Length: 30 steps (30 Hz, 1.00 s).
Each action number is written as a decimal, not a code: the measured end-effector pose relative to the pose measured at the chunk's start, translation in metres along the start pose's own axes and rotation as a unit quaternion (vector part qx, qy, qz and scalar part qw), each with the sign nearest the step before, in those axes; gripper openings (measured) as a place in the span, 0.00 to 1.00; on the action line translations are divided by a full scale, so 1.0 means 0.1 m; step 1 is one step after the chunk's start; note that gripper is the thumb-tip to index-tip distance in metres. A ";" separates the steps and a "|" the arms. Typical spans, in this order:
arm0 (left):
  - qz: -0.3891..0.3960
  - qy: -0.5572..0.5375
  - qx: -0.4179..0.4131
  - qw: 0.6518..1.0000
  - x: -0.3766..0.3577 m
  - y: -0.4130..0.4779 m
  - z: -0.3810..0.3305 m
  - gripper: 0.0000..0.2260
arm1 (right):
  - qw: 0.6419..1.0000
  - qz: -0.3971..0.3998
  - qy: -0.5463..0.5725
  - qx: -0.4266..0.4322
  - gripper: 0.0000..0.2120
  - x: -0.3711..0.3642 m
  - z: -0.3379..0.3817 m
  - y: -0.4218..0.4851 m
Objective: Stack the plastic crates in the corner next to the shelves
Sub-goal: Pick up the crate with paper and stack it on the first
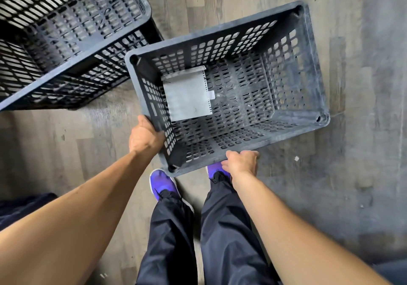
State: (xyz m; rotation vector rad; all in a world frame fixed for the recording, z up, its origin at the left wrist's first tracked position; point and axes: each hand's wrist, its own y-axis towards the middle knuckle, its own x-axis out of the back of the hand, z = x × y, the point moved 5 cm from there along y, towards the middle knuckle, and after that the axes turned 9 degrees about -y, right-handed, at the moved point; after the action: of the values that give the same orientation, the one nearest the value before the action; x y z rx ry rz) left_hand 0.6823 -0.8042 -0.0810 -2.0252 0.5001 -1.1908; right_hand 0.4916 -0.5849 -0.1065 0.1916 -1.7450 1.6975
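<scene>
Dark perforated plastic crate [231, 86] at centre; second dark slatted plastic crate [66, 37] at 10 o'clock; grey metal sheet [187, 95] inside centre crate.

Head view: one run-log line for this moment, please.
left hand: gripping crate rim | right hand: gripping near rim | paper: inside crate | second crate: alongside

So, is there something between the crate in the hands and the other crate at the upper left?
Nothing visible stands between them. The left hand and right hand hold the near rim of the grey crate, and only bare wooden floor separates it from the black crate. A white sheet lies inside the grey crate.
</scene>
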 end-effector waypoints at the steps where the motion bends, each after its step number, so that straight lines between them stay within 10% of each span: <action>1: 0.003 -0.009 0.007 1.000 -0.01 0.00 0.00 0.16 | 0.999 0.002 0.032 -0.011 0.21 0.02 0.02 -0.11; 13: 0.035 -0.119 0.028 0.992 -0.06 -0.05 0.00 0.11 | 0.935 0.207 0.253 -0.139 0.20 -0.37 0.05 -0.36; 30: -0.030 -0.275 0.104 0.955 0.24 -0.87 -0.15 0.04 | 0.922 0.187 0.320 -0.116 0.23 0.15 0.14 -0.92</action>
State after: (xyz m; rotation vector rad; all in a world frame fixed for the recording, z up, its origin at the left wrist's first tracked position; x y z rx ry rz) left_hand 0.6785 -0.7674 0.0026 -2.0763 0.0351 -0.6301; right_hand 0.5258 -0.6052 -0.0211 -0.7671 -1.5023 1.5356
